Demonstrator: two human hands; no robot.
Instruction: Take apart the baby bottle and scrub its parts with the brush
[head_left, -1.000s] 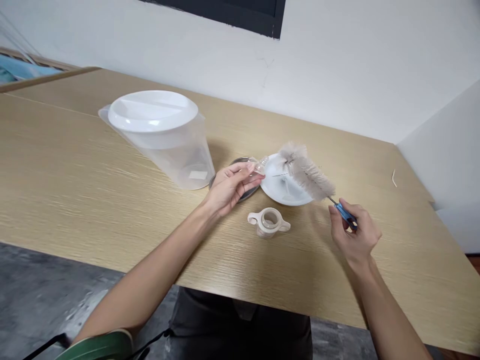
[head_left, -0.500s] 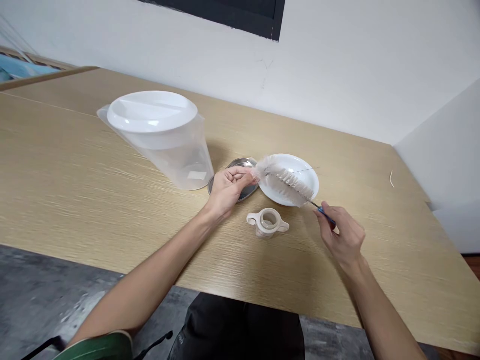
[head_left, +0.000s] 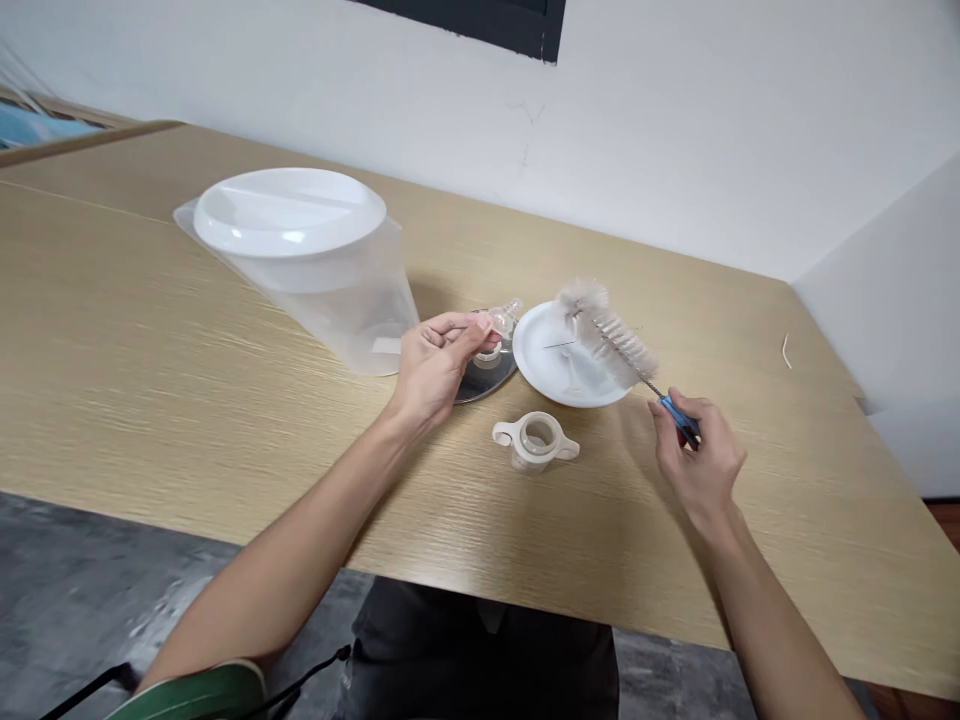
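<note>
My left hand (head_left: 442, 360) pinches a small clear silicone teat (head_left: 504, 318) above a dark metal tray (head_left: 487, 380). Closed on the blue handle of a bottle brush (head_left: 615, 345), my right hand (head_left: 697, 450) is at the right. The brush's white bristles are over a white bowl (head_left: 529, 350), apart from the teat. A thin wire shows over the bowl. Nearer to me, a small bottle with two cream handles (head_left: 538, 440) stands upright and uncapped on the table.
A large translucent pitcher with a white lid (head_left: 292, 215) stands at the left of the wooden table (head_left: 225, 430). A small bent pale piece (head_left: 786, 351) lies far right. The white wall (head_left: 660, 130) rises behind.
The brush has moved right and away from my left hand, its bristles now clear of the teat. My left hand has shifted slightly left, and the teat now shows.
</note>
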